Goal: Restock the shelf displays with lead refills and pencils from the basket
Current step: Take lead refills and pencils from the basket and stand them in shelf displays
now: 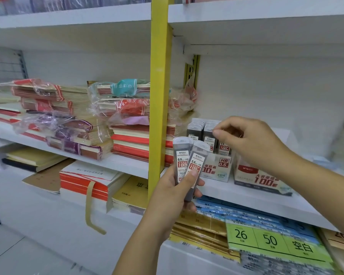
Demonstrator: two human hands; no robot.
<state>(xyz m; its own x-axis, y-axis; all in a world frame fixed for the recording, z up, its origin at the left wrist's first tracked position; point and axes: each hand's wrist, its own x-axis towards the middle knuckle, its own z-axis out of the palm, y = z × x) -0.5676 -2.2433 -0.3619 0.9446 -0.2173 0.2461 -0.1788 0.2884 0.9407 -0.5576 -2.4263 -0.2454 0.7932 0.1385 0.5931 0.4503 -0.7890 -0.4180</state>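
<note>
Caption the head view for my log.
Left hand holds two lead refill cases; right hand reaches the stocked display box.

I identify this location as a stationery shop. White retail shelves [236, 192] run in tiers, divided by a yellow upright [160, 96]. Stock is held in quantity: shrink-wrapped bundles of exercise books [127, 108], printed display boxes [216, 167] of lead refills [196, 132], and flat paper packs [270, 241] with green labels marked 26 and 50.
</note>
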